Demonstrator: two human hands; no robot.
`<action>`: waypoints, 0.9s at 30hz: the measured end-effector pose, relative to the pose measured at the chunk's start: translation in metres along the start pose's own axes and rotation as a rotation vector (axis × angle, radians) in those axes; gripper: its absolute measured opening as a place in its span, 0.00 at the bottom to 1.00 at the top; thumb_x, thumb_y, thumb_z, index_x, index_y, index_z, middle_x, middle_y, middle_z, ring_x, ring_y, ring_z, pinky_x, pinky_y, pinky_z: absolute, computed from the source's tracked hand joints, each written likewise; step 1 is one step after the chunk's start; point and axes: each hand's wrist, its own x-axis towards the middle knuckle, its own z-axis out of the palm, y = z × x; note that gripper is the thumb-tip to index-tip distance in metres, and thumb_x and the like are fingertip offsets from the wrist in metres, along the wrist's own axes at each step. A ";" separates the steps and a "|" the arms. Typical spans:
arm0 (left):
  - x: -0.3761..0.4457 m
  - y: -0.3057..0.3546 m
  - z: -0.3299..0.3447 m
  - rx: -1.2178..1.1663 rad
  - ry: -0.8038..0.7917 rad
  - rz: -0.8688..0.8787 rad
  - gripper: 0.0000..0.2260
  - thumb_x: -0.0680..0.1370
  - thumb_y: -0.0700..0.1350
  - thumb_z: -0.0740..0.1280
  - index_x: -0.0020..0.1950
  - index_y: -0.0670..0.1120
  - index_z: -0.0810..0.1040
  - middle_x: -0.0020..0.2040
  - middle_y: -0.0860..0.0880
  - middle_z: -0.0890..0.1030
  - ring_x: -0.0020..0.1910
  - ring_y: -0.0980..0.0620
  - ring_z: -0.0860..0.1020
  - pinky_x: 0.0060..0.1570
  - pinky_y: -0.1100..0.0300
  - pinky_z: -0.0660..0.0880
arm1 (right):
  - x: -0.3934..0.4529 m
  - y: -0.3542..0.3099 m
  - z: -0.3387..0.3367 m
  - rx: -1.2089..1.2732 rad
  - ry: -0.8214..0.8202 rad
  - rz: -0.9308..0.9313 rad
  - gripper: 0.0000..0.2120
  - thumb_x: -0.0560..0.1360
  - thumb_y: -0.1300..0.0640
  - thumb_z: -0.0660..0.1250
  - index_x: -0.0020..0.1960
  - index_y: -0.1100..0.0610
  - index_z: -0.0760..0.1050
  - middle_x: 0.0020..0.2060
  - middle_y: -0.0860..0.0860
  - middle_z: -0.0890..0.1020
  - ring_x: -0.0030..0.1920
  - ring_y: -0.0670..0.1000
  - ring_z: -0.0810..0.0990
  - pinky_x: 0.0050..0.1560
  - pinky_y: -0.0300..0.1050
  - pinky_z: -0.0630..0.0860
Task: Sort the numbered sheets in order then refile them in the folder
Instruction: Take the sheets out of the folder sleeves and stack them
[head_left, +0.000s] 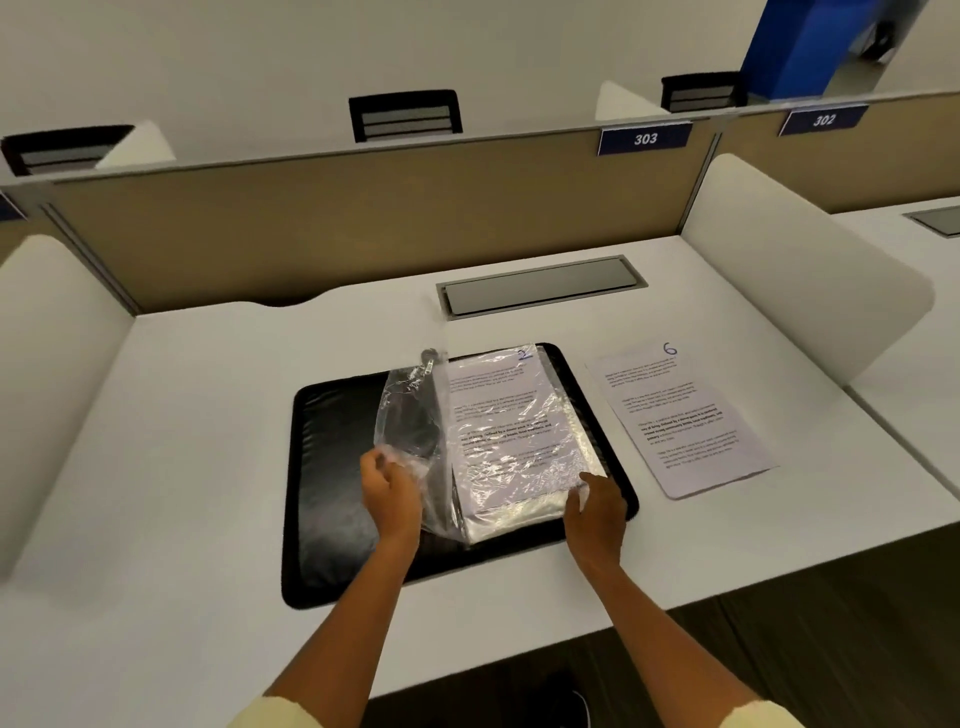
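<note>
On the white tabletop (182, 415), approx. center, lies an open black folder (332, 467) w/ clear plastic sleeves. Left hand (389, 491) pinches the lower edge of one clear sleeve (410, 410), lifted and turned up toward the left, crinkled, standing partly upright over the folder's spine. Right hand (597, 506) grips the bottom right corner of the sleeve stack (519, 447) on the folder's right half, fingers curled on the plastic. Top sheet in that stack, sheet 2 (498, 400), shows a handwritten "2" at its upper right, text lines visible thru the glossy plastic. Sheet 6 (680, 415) lies loose & flat on the tabletop just right of the folder, not touching it, "6" written at its top right. Behind the folder, a gray cable hatch (540, 286) set into the tabletop. Tan divider (311, 234) at the back carries a blue tag "303" (644, 138).
</note>
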 end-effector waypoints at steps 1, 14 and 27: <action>0.003 -0.003 -0.008 -0.019 0.020 -0.045 0.12 0.80 0.38 0.56 0.59 0.48 0.73 0.52 0.47 0.78 0.49 0.44 0.79 0.48 0.48 0.78 | -0.001 -0.001 0.002 -0.011 0.002 -0.001 0.14 0.79 0.60 0.66 0.64 0.60 0.76 0.61 0.60 0.77 0.63 0.62 0.74 0.59 0.57 0.75; 0.043 -0.032 -0.115 -0.117 -0.063 -0.469 0.20 0.75 0.55 0.72 0.56 0.40 0.78 0.46 0.41 0.81 0.43 0.42 0.81 0.37 0.50 0.82 | -0.005 -0.014 0.008 -0.042 0.022 0.050 0.19 0.77 0.63 0.69 0.66 0.63 0.73 0.64 0.63 0.74 0.66 0.65 0.72 0.62 0.58 0.72; 0.034 -0.046 -0.125 0.778 -0.043 0.159 0.18 0.73 0.38 0.71 0.62 0.41 0.74 0.54 0.39 0.76 0.53 0.38 0.74 0.45 0.50 0.72 | -0.003 -0.022 0.005 -0.064 0.053 0.142 0.17 0.76 0.65 0.69 0.65 0.64 0.75 0.63 0.64 0.75 0.64 0.66 0.72 0.62 0.60 0.72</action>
